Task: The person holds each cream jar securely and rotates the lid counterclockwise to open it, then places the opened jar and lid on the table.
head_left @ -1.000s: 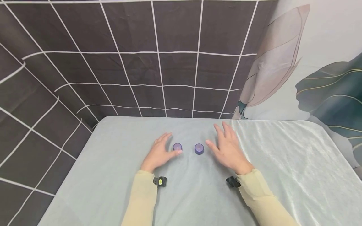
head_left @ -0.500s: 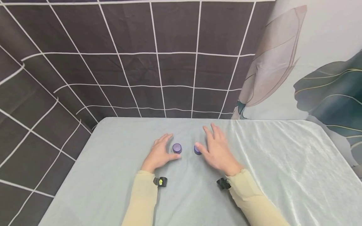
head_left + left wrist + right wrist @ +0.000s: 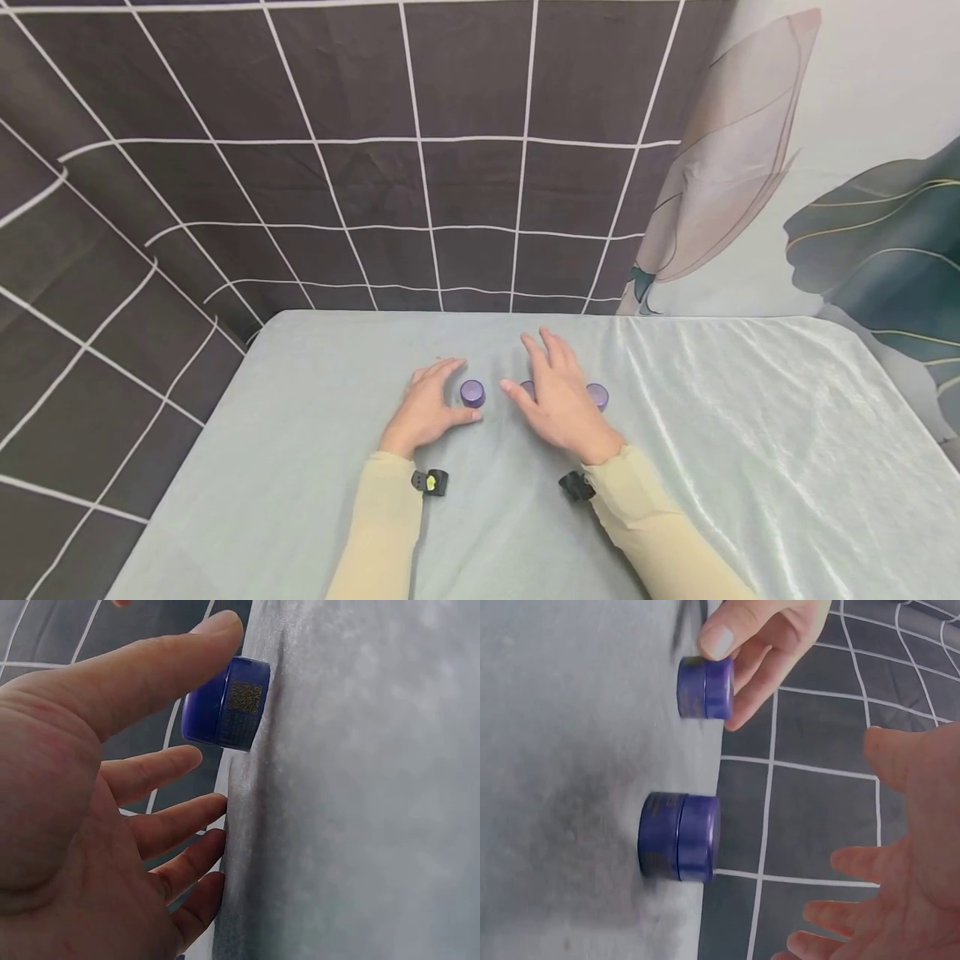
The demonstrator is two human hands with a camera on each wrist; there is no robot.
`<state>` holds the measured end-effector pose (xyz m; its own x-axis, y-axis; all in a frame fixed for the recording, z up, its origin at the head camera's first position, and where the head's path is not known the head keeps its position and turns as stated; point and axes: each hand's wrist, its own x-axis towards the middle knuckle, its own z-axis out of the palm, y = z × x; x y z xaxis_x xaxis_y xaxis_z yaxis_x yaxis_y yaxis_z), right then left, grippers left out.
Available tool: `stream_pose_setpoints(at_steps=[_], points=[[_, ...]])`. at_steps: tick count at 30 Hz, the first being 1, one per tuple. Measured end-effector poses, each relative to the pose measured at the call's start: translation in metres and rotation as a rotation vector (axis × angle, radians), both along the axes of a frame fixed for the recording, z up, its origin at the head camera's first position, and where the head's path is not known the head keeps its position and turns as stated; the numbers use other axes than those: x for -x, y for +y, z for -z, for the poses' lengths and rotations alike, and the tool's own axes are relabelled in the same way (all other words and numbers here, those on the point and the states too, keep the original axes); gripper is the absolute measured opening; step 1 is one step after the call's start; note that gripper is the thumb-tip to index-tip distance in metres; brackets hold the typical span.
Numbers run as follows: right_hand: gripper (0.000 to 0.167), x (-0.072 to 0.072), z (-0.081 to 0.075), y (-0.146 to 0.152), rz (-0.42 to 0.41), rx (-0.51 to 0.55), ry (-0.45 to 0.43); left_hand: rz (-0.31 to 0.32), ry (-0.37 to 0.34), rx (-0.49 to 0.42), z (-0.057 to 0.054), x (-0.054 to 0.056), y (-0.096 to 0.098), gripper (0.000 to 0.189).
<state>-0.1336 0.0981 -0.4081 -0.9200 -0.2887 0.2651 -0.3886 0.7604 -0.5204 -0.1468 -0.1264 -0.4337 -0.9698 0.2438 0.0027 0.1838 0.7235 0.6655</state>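
Left purple jar [image 3: 472, 393]: it stands on the bench [image 3: 487, 533] with pale cloth, at centre of the head view, a little below the middle.
Left hand [image 3: 426, 408]: just left of this jar; its fingers are well apart from the thumb and grip nothing. Whether the thumb touches the jar, I cannot tell.
Middle purple jar [image 3: 528, 387]: slightly right of the centre, partly hidden behind the right hand [image 3: 562, 407].
Right hand fingers: spread apart, holding nothing.
Right purple jar [image 3: 599, 396]: lower right of centre, also partly covered by this hand.
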Motion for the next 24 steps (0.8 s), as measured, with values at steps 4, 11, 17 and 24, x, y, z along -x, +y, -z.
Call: stream_pose_setpoints(at_steps=[4, 11, 17, 24], points=[[0.073, 0.001, 0.001, -0.005, -0.008, 0.005, 0.008, -0.001, 0.002, 0.008, 0.001, 0.002, 0.002, 0.082], [0.071, 0.001, 0.006, -0.018, -0.04, 0.03, -0.014, -0.021, -0.008, -0.001, 0.003, 0.002, 0.002, 0.081], [0.07, -0.003, 0.009, -0.027, -0.055, 0.059, -0.03, -0.022, -0.009, -0.007, 0.004, 0.001, 0.002, 0.078], [0.065, -0.002, 0.012, -0.035, -0.068, 0.083, -0.017, -0.014, 0.006, 0.0, 0.005, 0.001, 0.003, 0.074]])
